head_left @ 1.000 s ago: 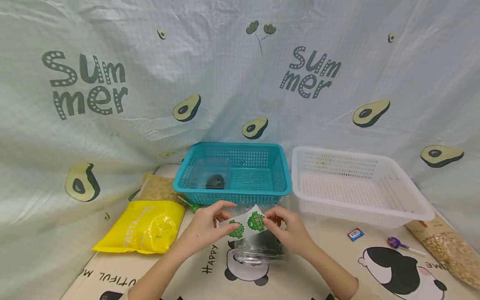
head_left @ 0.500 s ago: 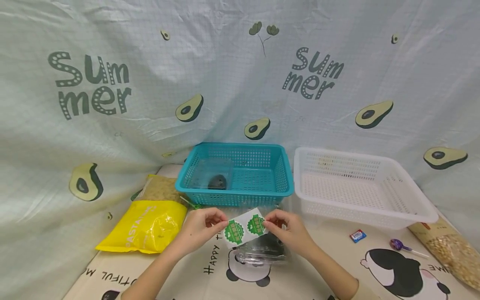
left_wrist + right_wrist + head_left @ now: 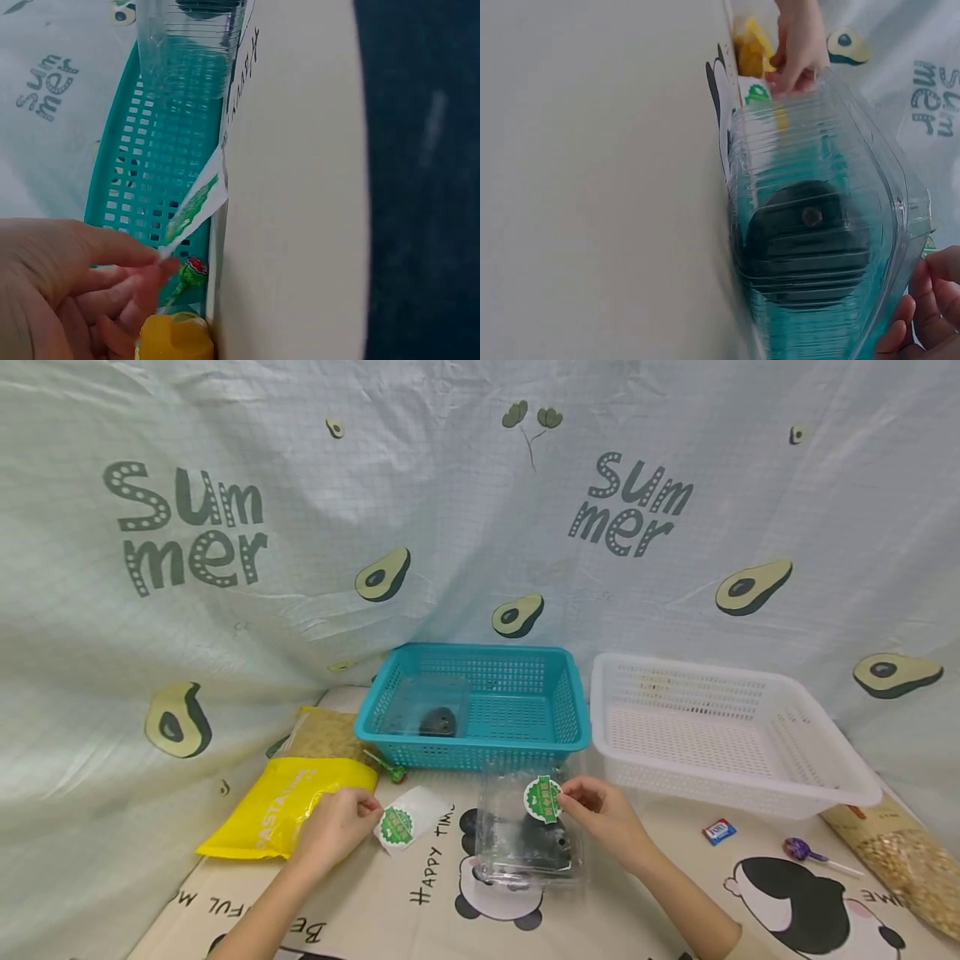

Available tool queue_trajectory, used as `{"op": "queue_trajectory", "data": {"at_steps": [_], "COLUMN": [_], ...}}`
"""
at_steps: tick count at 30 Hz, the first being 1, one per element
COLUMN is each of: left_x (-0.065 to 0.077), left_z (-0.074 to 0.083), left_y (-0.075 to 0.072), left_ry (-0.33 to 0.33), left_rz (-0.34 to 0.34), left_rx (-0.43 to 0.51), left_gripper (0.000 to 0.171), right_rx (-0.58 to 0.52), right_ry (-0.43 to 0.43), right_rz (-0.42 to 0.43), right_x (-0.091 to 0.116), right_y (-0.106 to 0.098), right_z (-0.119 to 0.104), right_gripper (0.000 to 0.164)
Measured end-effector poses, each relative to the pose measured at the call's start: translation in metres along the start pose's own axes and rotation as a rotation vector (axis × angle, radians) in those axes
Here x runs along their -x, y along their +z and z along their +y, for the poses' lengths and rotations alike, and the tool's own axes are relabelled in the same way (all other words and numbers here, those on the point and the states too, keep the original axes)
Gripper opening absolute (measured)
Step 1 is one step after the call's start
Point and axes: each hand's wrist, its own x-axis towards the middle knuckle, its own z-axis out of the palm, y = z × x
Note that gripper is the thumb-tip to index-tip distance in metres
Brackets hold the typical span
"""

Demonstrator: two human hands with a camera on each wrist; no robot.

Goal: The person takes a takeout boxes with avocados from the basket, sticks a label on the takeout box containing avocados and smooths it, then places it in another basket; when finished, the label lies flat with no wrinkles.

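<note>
My right hand (image 3: pixel 606 820) pinches a round green-and-white sticker (image 3: pixel 542 799) by its right edge, over a clear plastic clamshell box (image 3: pixel 495 837). A dark rounded thing (image 3: pixel 808 244) with a small spot shows through the box wall in the right wrist view; its kind is unclear. To the left, my left hand (image 3: pixel 333 825) pinches the end of a white backing sheet (image 3: pixel 429 805) bearing another green sticker (image 3: pixel 396 827). In the left wrist view the sheet (image 3: pixel 214 196) tilts up from thumb and finger.
Behind the hands stand a teal basket (image 3: pixel 472 755), with a clear box (image 3: pixel 405 697) inside, and a white basket (image 3: pixel 720 789). A yellow bag (image 3: pixel 281 802) and a green lollipop (image 3: pixel 395 772) lie left. Rightward are a small packet (image 3: pixel 719 832), a purple lollipop (image 3: pixel 797 849) and a grain bag (image 3: pixel 907 860).
One sticker has come off the backing sheet into my right hand. My left hand has moved left with the sheet, and the clear box in front is more exposed.
</note>
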Motion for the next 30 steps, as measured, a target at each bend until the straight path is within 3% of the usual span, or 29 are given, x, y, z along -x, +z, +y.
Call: {"op": "queue_trajectory", "data": {"at_steps": [6,9,13,15,19,22,26,30], "left_x": [0.001,0.001,0.000,0.000,-0.003,-0.007,-0.009,-0.010], "left_z": [0.003,0.022,0.059,0.077,0.109,0.127,0.141,0.143], "left_y": [0.005,0.007,0.011,0.015,0.025,0.033,0.041,0.045], "left_ry": [0.025,0.081,0.209,0.278,0.426,0.485,0.476,0.421], "left_rz": [-0.049,-0.048,-0.016,-0.024,-0.113,-0.152,-0.083,-0.060], "left_rx": [-0.106,-0.133,-0.125,-0.078,0.112,0.240,0.266,0.245], "left_gripper": [0.010,0.018,0.020,0.018,0.022,0.025,0.021,0.019], "right_rx": [-0.019,-0.045,-0.048,-0.038,-0.031,-0.043,-0.031,0.079], "right_ry": [-0.004,-0.018,-0.044,-0.059,-0.055,-0.030,-0.027,-0.072], "right_rz": [-0.001,0.007,0.014,0.008,0.012,0.008,0.000,0.024], "right_x": [-0.002,-0.002,-0.002,-0.002,-0.004,-0.006,-0.007,-0.008], "right_y": [-0.004,-0.006,-0.007,-0.007,-0.004,0.000,0.002,0.003], "right_z": [0.019,0.020,0.017,0.016,0.014,0.010,0.008,0.010], "right_gripper": [0.018,0.020,0.021,0.021,0.018,0.018,0.018,0.013]}}
